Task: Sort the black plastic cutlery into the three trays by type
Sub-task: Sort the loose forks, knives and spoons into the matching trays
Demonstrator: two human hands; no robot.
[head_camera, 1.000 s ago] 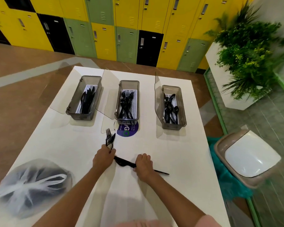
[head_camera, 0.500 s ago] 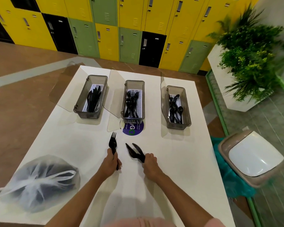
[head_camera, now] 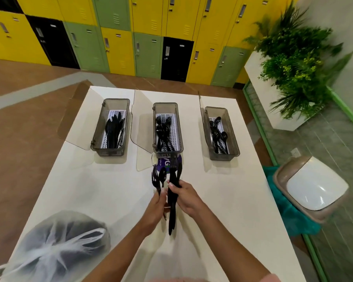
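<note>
— Cutlery (head_camera: 172, 212) position?

— All held above the table (head_camera: 222, 200), just short of the middle tray (head_camera: 165, 107). The left hand (head_camera: 156, 208) pinches a fork (head_camera: 154, 180) and a spoon (head_camera: 162, 176) by their handles, heads pointing away. The right hand (head_camera: 184, 197) has its fingers curled round a longer bundle (head_camera: 174, 176). It is blurred, but the pieces are probably knives.

— Destinations?

— Judging by what each one contains, knives go in the left tray (head_camera: 98, 129), forks in the middle tray and spoons in the right tray (head_camera: 231, 135).

— Recommendation for this step?

— The left hand carries two types, so it should not release both at once. Lower the fork lengthwise into the middle tray first, keeping the spoon pinched, then take the spoon across to the right tray. The bundle is on the wrong side for its tray, so pass it to the left hand or reach over once the left hand is clear. Lay each piece along the tray, not across the rim.

— Risk?

— A loose pinch could let the spoon drop in with the forks.
</note>
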